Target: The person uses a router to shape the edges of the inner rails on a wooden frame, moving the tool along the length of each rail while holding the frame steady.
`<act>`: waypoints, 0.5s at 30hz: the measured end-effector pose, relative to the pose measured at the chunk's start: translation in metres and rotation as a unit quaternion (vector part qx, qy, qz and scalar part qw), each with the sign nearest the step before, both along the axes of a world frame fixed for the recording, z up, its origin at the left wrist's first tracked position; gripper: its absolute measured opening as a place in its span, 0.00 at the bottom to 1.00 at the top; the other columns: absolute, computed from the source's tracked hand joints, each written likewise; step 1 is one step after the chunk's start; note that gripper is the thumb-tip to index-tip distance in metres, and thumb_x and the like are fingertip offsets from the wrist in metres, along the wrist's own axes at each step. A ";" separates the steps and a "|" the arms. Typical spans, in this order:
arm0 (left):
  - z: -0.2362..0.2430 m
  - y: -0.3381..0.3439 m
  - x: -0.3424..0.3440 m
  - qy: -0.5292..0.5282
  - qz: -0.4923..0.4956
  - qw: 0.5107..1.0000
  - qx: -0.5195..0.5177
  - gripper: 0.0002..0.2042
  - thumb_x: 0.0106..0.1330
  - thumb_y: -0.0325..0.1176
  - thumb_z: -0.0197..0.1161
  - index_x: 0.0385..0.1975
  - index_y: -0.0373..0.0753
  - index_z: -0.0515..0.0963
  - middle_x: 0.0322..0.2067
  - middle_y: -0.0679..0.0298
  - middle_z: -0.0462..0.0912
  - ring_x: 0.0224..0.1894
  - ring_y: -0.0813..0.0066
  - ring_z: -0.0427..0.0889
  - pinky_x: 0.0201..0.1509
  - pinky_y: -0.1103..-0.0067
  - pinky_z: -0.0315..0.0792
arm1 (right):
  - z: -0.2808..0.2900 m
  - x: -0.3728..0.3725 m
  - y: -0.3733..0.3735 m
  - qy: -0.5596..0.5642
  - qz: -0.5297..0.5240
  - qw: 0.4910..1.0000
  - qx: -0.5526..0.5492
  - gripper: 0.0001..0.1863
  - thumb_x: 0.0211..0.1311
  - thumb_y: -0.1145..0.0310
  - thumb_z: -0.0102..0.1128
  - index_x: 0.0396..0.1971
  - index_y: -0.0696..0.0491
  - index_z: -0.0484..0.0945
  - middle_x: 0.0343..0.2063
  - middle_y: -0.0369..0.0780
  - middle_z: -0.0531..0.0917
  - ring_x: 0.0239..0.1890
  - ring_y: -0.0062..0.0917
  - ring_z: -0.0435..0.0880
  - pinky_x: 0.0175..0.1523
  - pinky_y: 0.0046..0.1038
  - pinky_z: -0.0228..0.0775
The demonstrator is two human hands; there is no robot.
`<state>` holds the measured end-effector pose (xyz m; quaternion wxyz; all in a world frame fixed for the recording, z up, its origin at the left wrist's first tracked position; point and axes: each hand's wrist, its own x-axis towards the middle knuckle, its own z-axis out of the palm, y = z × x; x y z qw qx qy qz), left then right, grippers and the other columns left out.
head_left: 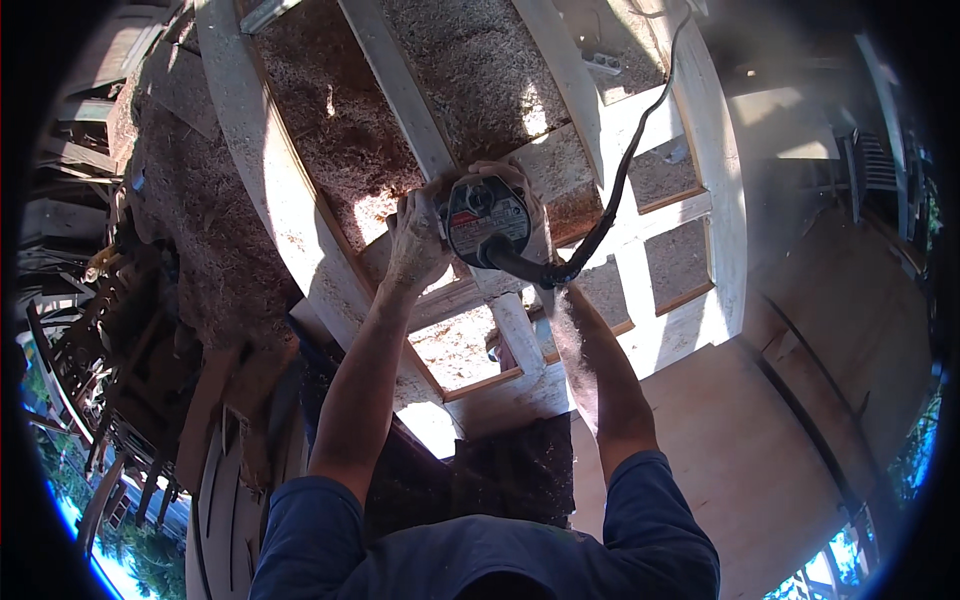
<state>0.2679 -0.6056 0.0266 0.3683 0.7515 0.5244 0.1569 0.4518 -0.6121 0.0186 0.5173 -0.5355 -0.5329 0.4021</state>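
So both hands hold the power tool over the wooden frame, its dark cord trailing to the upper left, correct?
Not quite: the head view shows the power tool with its dark cord trailing to the upper right. The rest stands.

Sunlight glares in patches on the wooden frame amid deep shadow — fisheye distortion bows its edges.

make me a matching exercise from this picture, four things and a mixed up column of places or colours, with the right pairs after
Things:
1. power tool
2. cord
3. wooden frame
4. shirt

Places and colours:
A. pale, with sunlit patches
B. between the left grip and the right grip
C. blue
D. dark, running toward the upper right

Right pairs: 1-B, 2-D, 3-A, 4-C
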 end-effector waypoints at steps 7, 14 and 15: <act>-0.026 0.057 0.000 0.063 -0.026 0.997 0.033 0.48 0.47 0.51 0.81 0.66 0.39 0.62 0.60 0.51 0.70 0.66 0.47 0.65 0.67 0.53 0.59 | 0.020 0.011 0.046 -0.052 0.012 0.996 -0.076 0.37 0.36 0.64 0.82 0.50 0.52 0.72 0.47 0.44 0.81 0.55 0.43 0.78 0.57 0.40 0.75; 0.011 0.015 0.005 0.032 0.071 0.989 -0.128 0.47 0.48 0.44 0.80 0.68 0.44 0.60 0.61 0.48 0.68 0.67 0.45 0.65 0.67 0.49 0.61 | 0.038 -0.009 0.006 -0.110 0.035 0.993 -0.024 0.29 0.44 0.63 0.79 0.45 0.53 0.72 0.44 0.42 0.80 0.53 0.39 0.80 0.54 0.41 0.75; 0.012 0.000 0.004 0.095 0.050 0.989 -0.106 0.44 0.51 0.47 0.78 0.66 0.40 0.63 0.59 0.50 0.69 0.65 0.47 0.67 0.69 0.56 0.63 | 0.045 -0.010 -0.009 -0.117 0.033 0.992 -0.022 0.29 0.44 0.62 0.79 0.45 0.53 0.72 0.44 0.42 0.80 0.53 0.39 0.80 0.55 0.41 0.75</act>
